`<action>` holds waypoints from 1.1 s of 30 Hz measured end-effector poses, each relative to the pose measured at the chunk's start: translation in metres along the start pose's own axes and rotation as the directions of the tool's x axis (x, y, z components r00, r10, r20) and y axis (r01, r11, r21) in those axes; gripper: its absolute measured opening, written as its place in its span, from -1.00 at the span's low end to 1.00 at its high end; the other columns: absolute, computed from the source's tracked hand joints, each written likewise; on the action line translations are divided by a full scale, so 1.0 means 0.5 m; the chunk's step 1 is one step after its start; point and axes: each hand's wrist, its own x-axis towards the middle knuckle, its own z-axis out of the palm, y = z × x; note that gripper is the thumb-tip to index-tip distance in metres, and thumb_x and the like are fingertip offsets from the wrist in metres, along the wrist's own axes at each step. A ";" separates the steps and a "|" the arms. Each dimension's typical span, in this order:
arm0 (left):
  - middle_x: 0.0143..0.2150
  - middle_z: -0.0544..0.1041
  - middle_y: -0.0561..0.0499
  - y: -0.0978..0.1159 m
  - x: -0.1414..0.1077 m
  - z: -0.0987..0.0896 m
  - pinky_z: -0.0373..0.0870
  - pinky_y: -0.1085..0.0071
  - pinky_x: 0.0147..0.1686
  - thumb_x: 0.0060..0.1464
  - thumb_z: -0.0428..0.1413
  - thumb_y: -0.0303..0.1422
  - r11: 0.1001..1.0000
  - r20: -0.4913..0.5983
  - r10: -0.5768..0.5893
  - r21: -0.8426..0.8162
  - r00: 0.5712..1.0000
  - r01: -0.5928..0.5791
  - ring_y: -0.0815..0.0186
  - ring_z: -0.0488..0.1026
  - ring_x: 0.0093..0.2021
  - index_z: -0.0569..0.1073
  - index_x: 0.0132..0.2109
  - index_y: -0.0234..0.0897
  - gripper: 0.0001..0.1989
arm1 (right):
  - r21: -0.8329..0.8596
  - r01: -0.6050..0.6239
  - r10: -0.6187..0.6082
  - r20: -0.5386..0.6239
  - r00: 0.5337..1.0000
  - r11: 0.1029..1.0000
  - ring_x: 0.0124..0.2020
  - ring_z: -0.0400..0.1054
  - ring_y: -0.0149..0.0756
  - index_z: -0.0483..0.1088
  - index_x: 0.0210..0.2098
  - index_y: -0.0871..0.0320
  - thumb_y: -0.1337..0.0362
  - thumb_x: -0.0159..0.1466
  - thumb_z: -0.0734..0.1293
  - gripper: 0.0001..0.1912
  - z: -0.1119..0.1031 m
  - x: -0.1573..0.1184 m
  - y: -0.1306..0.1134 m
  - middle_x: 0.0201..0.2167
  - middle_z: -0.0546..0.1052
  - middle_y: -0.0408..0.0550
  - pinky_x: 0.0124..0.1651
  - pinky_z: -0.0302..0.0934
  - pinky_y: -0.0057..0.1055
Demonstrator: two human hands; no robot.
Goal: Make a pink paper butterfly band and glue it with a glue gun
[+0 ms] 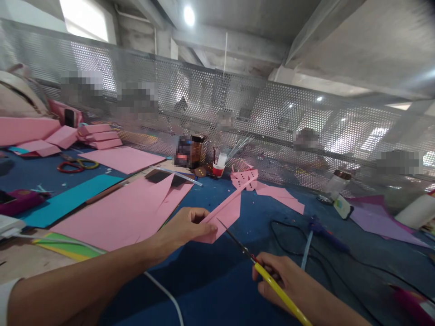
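Note:
My left hand (190, 226) pinches the lower left end of a folded pink paper piece (229, 210), which is raised above the blue table. In my right hand (280, 276) is a pair of scissors (272, 280) with a yellow handle, its fingers wrapped round the handles. The scissor blades point up and left, and their tips touch or overlap the lower part of the pink piece. Large pink sheets (125, 213) lie to the left of my left hand.
A glue gun (326, 233) with a black cord lies right. Another pair of scissors (70, 166), a teal strip (71, 199) and stacked pink pieces (102, 136) are left. A cup (218, 168) and pink scraps (282, 197) stand or lie behind; a white cable (166, 292) crosses the front.

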 end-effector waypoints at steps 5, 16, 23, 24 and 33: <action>-0.42 0.54 0.05 -0.001 -0.002 0.002 0.42 0.39 -0.26 -0.12 0.29 -0.18 1.000 -0.003 0.000 -0.022 1.000 0.000 0.30 0.48 -0.36 0.54 -0.35 -0.28 -0.74 | -0.012 0.005 -0.005 -0.007 1.000 1.000 -0.44 0.15 -0.43 0.37 -0.26 0.17 0.36 0.21 0.26 -0.89 0.002 0.001 0.006 -0.42 0.39 -0.20 -0.42 -0.03 -0.50; -0.43 0.52 0.09 0.001 -0.004 0.003 0.46 0.40 -0.24 -0.10 0.30 -0.20 0.998 0.009 -0.021 -0.056 1.000 0.021 0.32 0.49 -0.36 0.53 -0.35 -0.28 -0.76 | 0.018 0.007 -0.007 -0.008 1.000 1.000 -0.44 0.16 -0.44 0.38 -0.25 0.17 0.37 0.22 0.23 -0.88 0.009 0.005 0.017 -0.42 0.40 -0.21 -0.43 0.00 -0.51; -0.42 0.55 0.08 -0.006 -0.002 0.003 0.47 0.37 -0.22 -0.10 0.31 -0.19 0.999 0.007 -0.007 -0.048 1.000 0.007 0.30 0.51 -0.35 0.52 -0.36 -0.27 -0.75 | 0.030 0.032 -0.031 -0.009 0.999 0.999 -0.42 0.18 -0.43 0.38 -0.25 0.17 0.39 0.22 0.23 -0.87 0.011 0.005 0.022 -0.39 0.44 -0.18 -0.41 0.01 -0.51; -0.42 0.55 0.07 -0.006 -0.002 0.003 0.47 0.37 -0.23 -0.11 0.31 -0.19 0.999 0.007 -0.010 -0.051 1.000 0.011 0.30 0.51 -0.35 0.52 -0.36 -0.27 -0.75 | 0.038 0.028 -0.028 -0.007 1.000 0.999 -0.42 0.18 -0.42 0.38 -0.25 0.18 0.38 0.22 0.23 -0.87 0.011 0.005 0.020 -0.39 0.44 -0.17 -0.41 0.01 -0.51; -0.39 0.56 0.04 -0.005 -0.004 0.003 0.47 0.34 -0.19 -0.11 0.29 -0.17 1.000 -0.012 -0.009 0.005 1.000 0.009 0.26 0.51 -0.31 0.53 -0.35 -0.26 -0.75 | 0.058 0.011 -0.011 -0.008 1.000 0.998 -0.45 0.15 -0.45 0.38 -0.26 0.18 0.39 0.22 0.23 -0.87 0.013 0.007 0.018 -0.43 0.40 -0.19 -0.44 -0.01 -0.52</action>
